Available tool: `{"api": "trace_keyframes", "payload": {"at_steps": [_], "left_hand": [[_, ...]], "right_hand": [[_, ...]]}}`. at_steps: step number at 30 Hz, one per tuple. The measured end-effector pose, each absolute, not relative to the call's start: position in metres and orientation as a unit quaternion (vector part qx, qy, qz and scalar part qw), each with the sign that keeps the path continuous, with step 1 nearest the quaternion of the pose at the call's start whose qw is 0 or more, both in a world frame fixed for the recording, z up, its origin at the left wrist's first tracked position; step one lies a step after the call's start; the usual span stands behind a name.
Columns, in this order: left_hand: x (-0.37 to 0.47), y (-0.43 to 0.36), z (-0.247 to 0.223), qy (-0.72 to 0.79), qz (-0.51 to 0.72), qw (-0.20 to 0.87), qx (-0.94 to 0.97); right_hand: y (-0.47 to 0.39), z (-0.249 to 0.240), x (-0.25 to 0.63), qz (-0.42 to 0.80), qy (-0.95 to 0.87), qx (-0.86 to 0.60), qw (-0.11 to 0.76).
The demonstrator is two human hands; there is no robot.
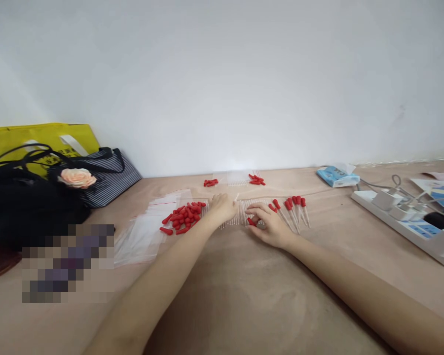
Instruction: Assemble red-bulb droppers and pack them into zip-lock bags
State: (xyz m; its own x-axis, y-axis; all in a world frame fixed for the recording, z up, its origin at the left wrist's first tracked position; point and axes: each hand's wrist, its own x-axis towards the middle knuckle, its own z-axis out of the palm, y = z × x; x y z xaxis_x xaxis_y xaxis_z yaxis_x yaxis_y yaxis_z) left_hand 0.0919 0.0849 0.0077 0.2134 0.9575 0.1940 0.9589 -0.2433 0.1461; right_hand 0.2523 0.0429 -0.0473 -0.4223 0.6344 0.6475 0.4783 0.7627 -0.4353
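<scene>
Around the middle of the frame: left hand apparently closed on a thin clear tube, pale end poking up past the thumb. Exact pinch hidden from this angle, so can't swear to the fingertip placement. Just right of centre: right hand with thumb and fingers clamped lightly on a red bulb. Hands near each other, not touching.

Handling-wise, probably feather-light stuff all round. Red bulb: soft rubber at a guess, squishy and a bit grippy. Best held around the fat part, neck left free, no hard squashing. Clear tube: stiff, slim, smooth, likely slippery and keen to roll. Glass or hard plastic? Honestly can't tell, so best treated as fragile. Safer pinched close to the thicker end, no sideways bending.

Between the hands and partly hidden by them: a row of clear tubes, packed side by side on the table. Easiest to lift singly by an end. Left of centre: a loose pile of red bulbs, simple to pluck from the edge. Right of centre: several capped droppers, red heads away, clear stems toward the bottom of the frame. Better grabbed near the red neck than by the skinny tip.
</scene>
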Motion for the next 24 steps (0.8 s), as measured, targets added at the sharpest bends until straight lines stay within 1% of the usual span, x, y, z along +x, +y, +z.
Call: {"api": "trace_keyframes", "payload": {"at_steps": [3,6,9,11,13,17,24], "left_hand": [[0.067,0.064,0.012,-0.554,-0.144,-0.001,-0.820],[0.041,0.043,0.002,-0.471,-0.159,-0.006,-0.868],[0.022,0.029,-0.018,-0.365,-0.248,0.016,-0.897],[0.017,0.024,-0.030,-0.352,-0.303,0.019,-0.886],[0.016,0.022,-0.037,-0.352,-0.327,0.004,-0.877],[0.018,0.023,-0.039,-0.344,-0.322,-0.028,-0.882],[0.017,0.023,-0.037,-0.336,-0.312,-0.021,-0.888]], "right_hand": [[0.045,-0.048,0.251,0.095,-0.820,-0.351,0.443],[0.044,-0.047,0.248,0.100,-0.828,-0.350,0.425],[0.040,-0.046,0.244,0.118,-0.840,-0.351,0.397],[0.036,-0.046,0.241,0.123,-0.845,-0.361,0.374],[0.032,-0.046,0.239,0.127,-0.851,-0.364,0.355],[0.026,-0.046,0.235,0.156,-0.856,-0.344,0.354],[0.024,-0.045,0.230,0.169,-0.855,-0.318,0.374]]}}
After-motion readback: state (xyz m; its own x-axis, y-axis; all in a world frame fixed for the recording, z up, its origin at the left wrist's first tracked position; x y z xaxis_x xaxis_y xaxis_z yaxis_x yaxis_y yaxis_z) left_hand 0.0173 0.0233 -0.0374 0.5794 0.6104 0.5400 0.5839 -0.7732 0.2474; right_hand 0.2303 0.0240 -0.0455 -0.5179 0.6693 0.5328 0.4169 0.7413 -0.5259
